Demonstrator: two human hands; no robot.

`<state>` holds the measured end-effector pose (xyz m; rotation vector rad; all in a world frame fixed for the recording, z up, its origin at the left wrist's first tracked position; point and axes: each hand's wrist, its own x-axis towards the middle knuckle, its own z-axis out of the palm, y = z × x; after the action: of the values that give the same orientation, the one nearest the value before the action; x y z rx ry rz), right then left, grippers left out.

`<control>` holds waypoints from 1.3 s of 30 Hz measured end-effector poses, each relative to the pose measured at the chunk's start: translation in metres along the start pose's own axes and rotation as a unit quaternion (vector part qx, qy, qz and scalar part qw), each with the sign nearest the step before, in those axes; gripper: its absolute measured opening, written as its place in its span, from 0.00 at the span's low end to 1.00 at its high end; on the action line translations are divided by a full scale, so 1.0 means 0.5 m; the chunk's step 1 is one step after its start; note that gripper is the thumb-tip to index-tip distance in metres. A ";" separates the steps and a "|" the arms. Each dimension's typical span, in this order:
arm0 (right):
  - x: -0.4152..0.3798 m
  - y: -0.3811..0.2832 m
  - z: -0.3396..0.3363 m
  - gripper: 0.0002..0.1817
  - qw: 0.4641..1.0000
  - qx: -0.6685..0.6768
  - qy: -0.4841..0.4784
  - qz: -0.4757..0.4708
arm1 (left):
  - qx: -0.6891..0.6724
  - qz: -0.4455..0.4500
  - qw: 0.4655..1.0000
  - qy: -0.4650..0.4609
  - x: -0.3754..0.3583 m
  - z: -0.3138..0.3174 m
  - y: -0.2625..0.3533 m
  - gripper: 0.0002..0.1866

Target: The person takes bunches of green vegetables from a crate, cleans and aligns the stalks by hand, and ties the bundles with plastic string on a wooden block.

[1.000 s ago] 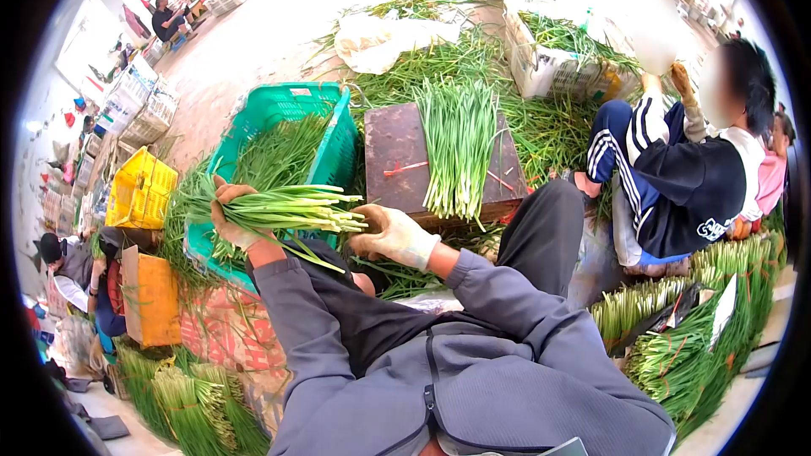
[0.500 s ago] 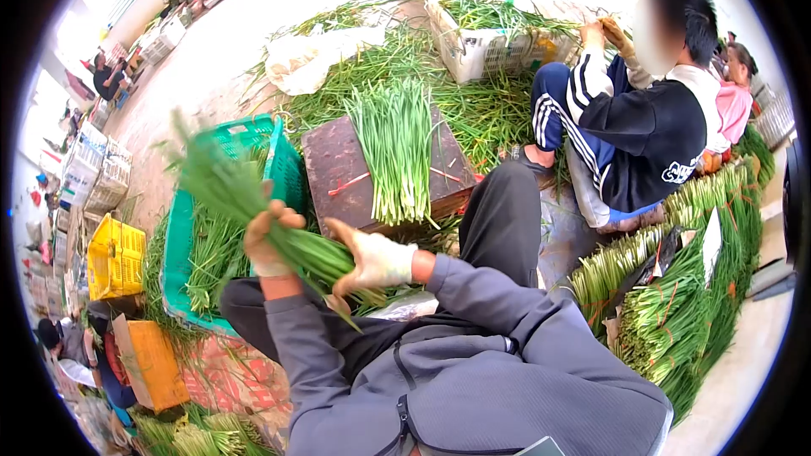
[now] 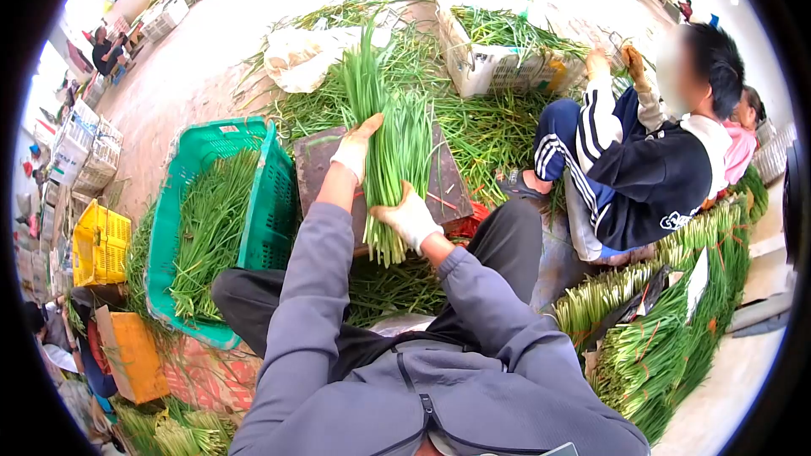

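A bundle of long green stalks (image 3: pixel 390 148) lies on the dark board (image 3: pixel 321 160) before me, pale ends toward my body. My left hand (image 3: pixel 356 152), in a whitish glove with bare fingertips, is closed round the upper left part of the greens. Lower down, my right hand (image 3: pixel 409 218), gloved alike, grips the bundle near the pale ends. Where the held stalks end and those lying on the board begin cannot be made out. A red tie (image 3: pixel 441 202) rests on the board to the right.
A green crate (image 3: pixel 160 245) with loose stalks stands at the left, a yellow crate (image 3: pixel 101 241) beyond. Loose greens surround the board. A white crate (image 3: pixel 469 72) stands ahead. A seated person (image 3: pixel 642 160) works at the right, near stacked bundles (image 3: pixel 676 329).
Both hands have moved with the bunch from above my lap and the green crate's edge to the board. The bunch has swung from slanting to nearly upright in view, over the stalks there.
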<state>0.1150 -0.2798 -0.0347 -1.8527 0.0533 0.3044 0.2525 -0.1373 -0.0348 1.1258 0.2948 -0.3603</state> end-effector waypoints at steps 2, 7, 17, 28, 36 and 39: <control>0.049 0.014 0.009 0.57 0.994 -0.089 0.047 0.033 | 0.189 0.043 0.971 0.139 0.030 -0.044 -0.027 0.31; 0.123 0.089 0.037 0.58 0.966 -0.213 0.032 0.145 | 0.436 0.090 0.836 0.321 -0.075 -0.142 -0.165 0.43; 0.032 0.010 -0.028 0.50 0.948 -0.285 -0.143 0.019 | 0.316 -0.081 0.933 0.150 -0.115 -0.103 -0.195 0.48; 0.018 0.250 -0.091 0.23 0.953 -0.248 0.052 0.165 | 0.614 -0.112 0.758 0.189 -0.115 0.003 -0.214 0.62; 0.022 0.271 -0.004 0.17 0.978 -0.206 -0.018 0.009 | 0.574 -0.129 0.783 0.201 -0.121 0.065 -0.195 0.79; 0.051 0.363 0.024 0.17 0.977 -0.207 -0.027 -0.050 | 0.633 -0.134 0.729 0.222 -0.140 0.113 -0.202 0.79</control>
<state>0.1030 -0.3203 -0.2135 -2.2498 -0.1510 0.3123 0.1489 -0.2187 -0.0665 2.5687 0.6860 -0.5655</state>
